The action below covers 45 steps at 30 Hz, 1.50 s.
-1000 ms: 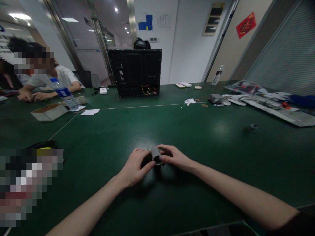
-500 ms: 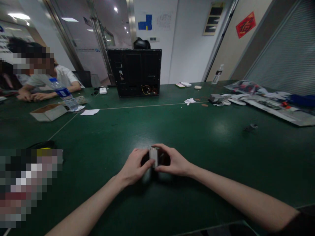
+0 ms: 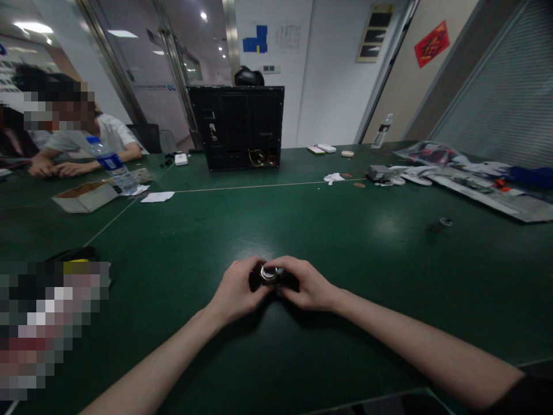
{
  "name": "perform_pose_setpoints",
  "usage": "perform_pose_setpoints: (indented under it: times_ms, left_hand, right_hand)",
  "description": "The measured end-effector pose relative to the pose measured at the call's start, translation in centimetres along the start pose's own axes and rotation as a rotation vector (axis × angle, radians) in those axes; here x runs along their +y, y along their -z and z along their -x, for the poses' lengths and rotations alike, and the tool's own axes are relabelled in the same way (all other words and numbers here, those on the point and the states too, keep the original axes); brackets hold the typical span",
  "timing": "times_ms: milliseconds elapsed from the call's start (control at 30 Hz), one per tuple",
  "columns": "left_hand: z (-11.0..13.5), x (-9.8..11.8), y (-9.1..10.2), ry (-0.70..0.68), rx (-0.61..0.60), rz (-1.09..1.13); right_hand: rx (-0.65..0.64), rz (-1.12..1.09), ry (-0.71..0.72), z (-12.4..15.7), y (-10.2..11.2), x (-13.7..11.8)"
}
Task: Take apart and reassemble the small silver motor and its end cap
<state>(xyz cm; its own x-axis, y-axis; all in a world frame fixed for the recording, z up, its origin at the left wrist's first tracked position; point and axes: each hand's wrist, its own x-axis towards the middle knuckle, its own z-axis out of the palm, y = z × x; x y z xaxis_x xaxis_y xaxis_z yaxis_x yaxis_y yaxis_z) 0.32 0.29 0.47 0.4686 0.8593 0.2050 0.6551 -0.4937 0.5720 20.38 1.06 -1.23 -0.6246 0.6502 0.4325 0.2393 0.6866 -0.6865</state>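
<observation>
Both my hands meet over the green table (image 3: 345, 242) near its front middle. Between them I grip a small black part (image 3: 268, 276) with a shiny silver round piece on top. My left hand (image 3: 235, 291) wraps its left side, with the thumb against the silver piece. My right hand (image 3: 302, 282) covers its right side, fingers curled over the top. Most of the part is hidden by my fingers.
A black computer case (image 3: 237, 127) stands at the back middle. At the left are a cardboard box (image 3: 84, 197), a water bottle (image 3: 111, 164) and a seated person's arms (image 3: 64, 168). Metal panels and bags (image 3: 470, 176) lie at the right, and a small dark part (image 3: 440, 223) sits nearer.
The part has turned in my hands: its grey ribbed side showed before, and now the silver round end faces up. My hands stay in the same place.
</observation>
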Motion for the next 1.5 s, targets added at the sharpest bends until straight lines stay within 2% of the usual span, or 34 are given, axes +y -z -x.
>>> perform_pose_setpoints:
  times_ms: [333, 467, 633, 900, 1133, 1200, 1367, 1500]
  left_hand:
    - [-0.1, -0.2, -0.2, -0.002, -0.034, -0.072]
    - [-0.1, -0.1, -0.1, -0.043, -0.069, -0.004]
    - [0.1, 0.3, 0.2, -0.055, -0.095, 0.086]
    - [-0.1, 0.2, -0.1, -0.041, -0.133, 0.017]
    - [0.0, 0.1, -0.2, -0.025, -0.069, -0.039]
    - [0.0, 0.1, -0.1, -0.009, -0.039, -0.060]
    - [0.0, -0.1, 0.1, 0.010, -0.010, -0.081]
    - [0.0, -0.1, 0.1, 0.012, -0.014, -0.087]
  right_hand:
    - [0.068, 0.007, -0.039, -0.2, -0.1, -0.4]
    - [0.103, 0.002, -0.040, -0.2, -0.2, -0.2]
    - [0.139, -0.073, -0.101, -0.5, -0.1, -0.3]
    - [0.183, -0.167, -0.163, -0.7, -0.5, -0.3]
    - [0.296, -0.129, -0.242, -0.9, 0.8, -0.1]
    - [0.261, -0.063, -0.251, -0.8, 1.1, 0.4]
    - [0.002, 0.188, -0.206, -0.5, 0.9, 2.0]
    - [-0.030, 0.242, -0.198, -0.4, 0.8, 2.5]
